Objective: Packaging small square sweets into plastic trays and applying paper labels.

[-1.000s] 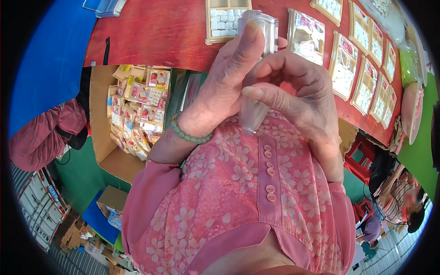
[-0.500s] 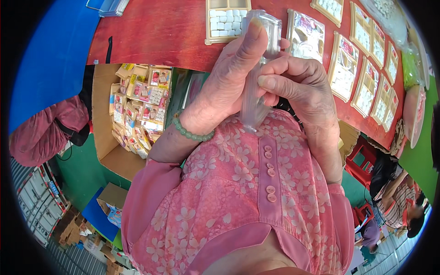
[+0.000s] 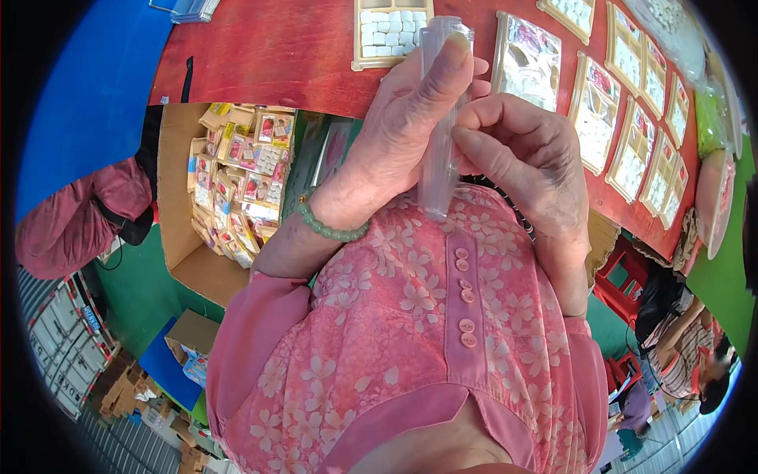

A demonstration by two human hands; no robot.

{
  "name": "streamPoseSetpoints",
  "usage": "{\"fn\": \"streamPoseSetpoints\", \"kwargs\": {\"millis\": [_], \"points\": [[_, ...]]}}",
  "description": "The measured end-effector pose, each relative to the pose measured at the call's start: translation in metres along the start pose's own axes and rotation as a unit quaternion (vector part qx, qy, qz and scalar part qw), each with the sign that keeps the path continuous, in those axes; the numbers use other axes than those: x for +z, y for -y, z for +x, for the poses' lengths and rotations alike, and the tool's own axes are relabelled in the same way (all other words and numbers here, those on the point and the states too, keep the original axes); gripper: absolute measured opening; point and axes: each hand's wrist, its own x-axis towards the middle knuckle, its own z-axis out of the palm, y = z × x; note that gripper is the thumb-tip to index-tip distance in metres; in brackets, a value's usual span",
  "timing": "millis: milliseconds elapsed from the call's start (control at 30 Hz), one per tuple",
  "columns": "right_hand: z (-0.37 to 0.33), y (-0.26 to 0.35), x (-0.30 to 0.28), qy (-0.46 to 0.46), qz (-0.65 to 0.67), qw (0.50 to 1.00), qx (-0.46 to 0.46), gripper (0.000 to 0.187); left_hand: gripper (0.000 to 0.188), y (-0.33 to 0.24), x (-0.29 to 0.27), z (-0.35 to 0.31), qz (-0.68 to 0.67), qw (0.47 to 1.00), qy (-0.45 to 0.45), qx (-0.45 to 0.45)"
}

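A stack of thin clear plastic covers (image 3: 437,178) stands on edge in front of my chest, at the table's near edge. My left hand (image 3: 399,122) is closed round it, thumb along the near face and fingertips showing past the far side. My right hand (image 3: 525,154) pinches at the stack's right edge with thumb and forefinger; the other fingers curl behind, partly hidden. Just beyond my left hand lies a beige compartment tray (image 3: 358,39) with white, pillow-shaped pieces. To the right lies a tray under a shiny clear cover (image 3: 529,59), holding similar pieces and a printed card.
Several more filled trays (image 3: 594,110) lie in rows on the red table (image 3: 260,59). A cardboard box (image 3: 185,257) of packed trays stands below its edge at left. Bags of white pieces (image 3: 663,20) lie far right. A red stool (image 3: 620,276) and another person (image 3: 679,347) are at right.
The covers, fanned apart before, now stand closer together in a narrower stack. My right hand has shifted slightly right, and the left hand keeps its hold.
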Motion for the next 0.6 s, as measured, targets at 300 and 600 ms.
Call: {"fn": "streamPoseSetpoints", "kwargs": {"millis": [300, 600], "points": [[-0.003, 0.0, 0.003, 0.006, -0.079, 0.995, -0.064, 0.005, 0.072, -0.003, -0.004, -0.009, 0.153, 0.986, 0.001, 0.067], [-0.002, -0.005, -0.01, 0.07, 0.134, 0.985, -0.087, 0.003, 0.043, -0.026, -0.01, -0.016, -0.023, 0.998, 0.05, -0.024]]}}
